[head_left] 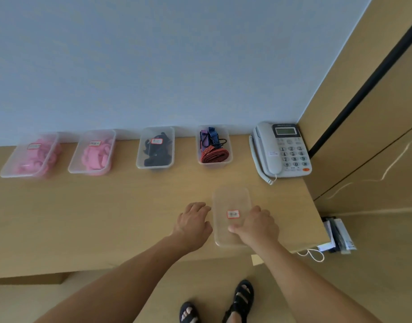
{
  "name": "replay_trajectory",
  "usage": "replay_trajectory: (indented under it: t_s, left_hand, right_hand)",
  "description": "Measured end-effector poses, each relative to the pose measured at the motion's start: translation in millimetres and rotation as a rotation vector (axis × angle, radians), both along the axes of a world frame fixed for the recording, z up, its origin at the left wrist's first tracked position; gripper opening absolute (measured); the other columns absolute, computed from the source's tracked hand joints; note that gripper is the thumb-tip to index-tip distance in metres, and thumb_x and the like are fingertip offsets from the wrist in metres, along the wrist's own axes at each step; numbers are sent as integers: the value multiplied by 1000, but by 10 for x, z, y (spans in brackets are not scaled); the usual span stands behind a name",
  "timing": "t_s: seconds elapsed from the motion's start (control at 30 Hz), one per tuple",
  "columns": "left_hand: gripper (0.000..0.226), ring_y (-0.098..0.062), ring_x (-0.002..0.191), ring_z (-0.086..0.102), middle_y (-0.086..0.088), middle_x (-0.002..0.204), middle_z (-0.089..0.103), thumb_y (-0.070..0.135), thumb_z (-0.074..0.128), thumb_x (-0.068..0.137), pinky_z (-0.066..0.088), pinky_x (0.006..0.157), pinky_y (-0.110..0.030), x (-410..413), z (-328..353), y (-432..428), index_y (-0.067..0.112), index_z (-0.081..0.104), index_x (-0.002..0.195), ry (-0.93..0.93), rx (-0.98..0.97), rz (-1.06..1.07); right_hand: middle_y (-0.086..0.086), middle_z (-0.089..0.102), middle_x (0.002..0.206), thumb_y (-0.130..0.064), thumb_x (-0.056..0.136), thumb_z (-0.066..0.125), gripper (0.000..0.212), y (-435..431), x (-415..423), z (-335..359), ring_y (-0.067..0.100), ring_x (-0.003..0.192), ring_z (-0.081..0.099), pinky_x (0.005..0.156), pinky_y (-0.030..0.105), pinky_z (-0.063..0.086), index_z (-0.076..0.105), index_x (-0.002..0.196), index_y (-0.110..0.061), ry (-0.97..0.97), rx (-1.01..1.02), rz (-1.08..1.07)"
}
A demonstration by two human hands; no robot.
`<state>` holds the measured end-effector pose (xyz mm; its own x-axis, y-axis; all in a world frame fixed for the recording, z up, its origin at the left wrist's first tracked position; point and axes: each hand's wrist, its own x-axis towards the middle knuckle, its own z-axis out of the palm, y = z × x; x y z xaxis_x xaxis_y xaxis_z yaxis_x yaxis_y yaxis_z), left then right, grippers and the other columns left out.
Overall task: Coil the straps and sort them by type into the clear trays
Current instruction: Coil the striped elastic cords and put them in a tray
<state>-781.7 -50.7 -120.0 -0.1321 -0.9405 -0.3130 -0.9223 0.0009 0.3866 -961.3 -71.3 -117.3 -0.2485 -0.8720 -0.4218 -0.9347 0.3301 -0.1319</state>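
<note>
An empty clear tray (231, 199) with a red-framed label lies lengthwise near the desk's front edge. My right hand (256, 226) grips its right side, thumb laid over the top. My left hand (193, 223) sits against its left wall with fingers and thumb curled at the rim. Along the wall stand four more labelled clear trays: two with pink straps (31, 157) (94, 155), one with black straps (156, 150), and one with red and blue striped straps (214, 148).
A grey desk telephone (281, 150) stands in the back right corner, its cord hanging toward the tray. The wooden desk (107, 217) ends just right of my right hand. Papers (337, 236) lie on the floor beyond that edge. My sandalled feet show below.
</note>
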Motion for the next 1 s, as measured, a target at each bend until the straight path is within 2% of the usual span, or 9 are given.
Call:
replay_trajectory:
  t_s: [0.2, 0.3, 0.43, 0.5, 0.57, 0.63, 0.73, 0.83, 1.0]
  left_hand:
    - [53, -15, 147, 21, 3, 157, 32, 25, 45, 97, 32, 114, -36, 45, -8, 117, 20, 38, 149, 0, 29, 21]
    - [53, -16, 146, 22, 3, 156, 34, 25, 45, 97, 31, 114, -35, 72, 41, 111, 19, 39, 148, 25, 16, 36]
    - [54, -19, 142, 32, -1, 154, 39, 30, 46, 98, 32, 113, -34, 125, 154, 0, 17, 36, 149, 105, 43, 116]
    - [56, -22, 138, 40, -4, 152, 42, 34, 45, 99, 35, 110, -35, 146, 267, -79, 16, 34, 151, 163, 93, 189]
    - [57, -25, 131, 48, -7, 146, 50, 34, 45, 100, 39, 107, -34, 161, 381, -174, 12, 34, 151, 251, 137, 258]
    - [47, -24, 110, 60, -12, 129, 62, 29, 44, 101, 46, 93, -30, 157, 498, -300, 8, 44, 143, 397, 163, 345]
    - [28, -15, 64, 56, -11, 95, 67, 22, 38, 104, 46, 58, -19, 114, 662, -548, 4, 59, 103, 582, 140, 447]
    - [28, -12, 55, 51, -7, 80, 63, 19, 38, 104, 37, 39, -10, 115, 769, -857, 4, 57, 90, 568, 63, 467]
    - [33, -24, 75, 63, -9, 86, 69, 23, 38, 102, 51, 70, -34, 236, 749, -1383, 18, 53, 73, 308, 24, 419]
  right_hand:
    - [10, 49, 127, -54, 57, 84, 91, -52, 31, 10, 27, 115, 53, 79, 31, 41, 41, 125, -11, -109, 54, -155]
    - [8, 50, 124, -50, 63, 81, 74, -58, 6, 18, 28, 111, 56, 78, 31, 43, 51, 121, -16, -172, 80, -165]
    - [2, 69, 91, -39, 82, 64, 22, -86, -26, 136, 22, 81, 66, 67, 31, 49, 65, 85, -17, -445, 48, -149]
    - [1, 67, 72, -25, 85, 59, 19, -130, -18, 255, 20, 65, 61, 62, 30, 46, 60, 68, -16, -589, -22, -123]
    - [-1, 64, 66, -15, 86, 56, 18, -193, 20, 417, 16, 55, 54, 59, 29, 43, 58, 68, -14, -704, -104, -81]
    - [-4, 65, 71, -12, 86, 56, 6, -287, 71, 598, 9, 47, 50, 52, 25, 42, 59, 81, -13, -798, -166, -50]
    - [0, 65, 82, -10, 81, 59, 14, -523, 142, 813, 9, 46, 48, 49, 24, 39, 56, 95, -12, -838, -213, -14]
    - [3, 66, 74, -17, 85, 58, 6, -846, 157, 913, 13, 49, 51, 50, 26, 40, 56, 90, -14, -797, -257, 23]
    - [-3, 54, 54, -38, 95, 48, 42, -1576, 185, 860, 16, 52, 48, 51, 29, 33, 48, 60, -14, -611, -302, 87]
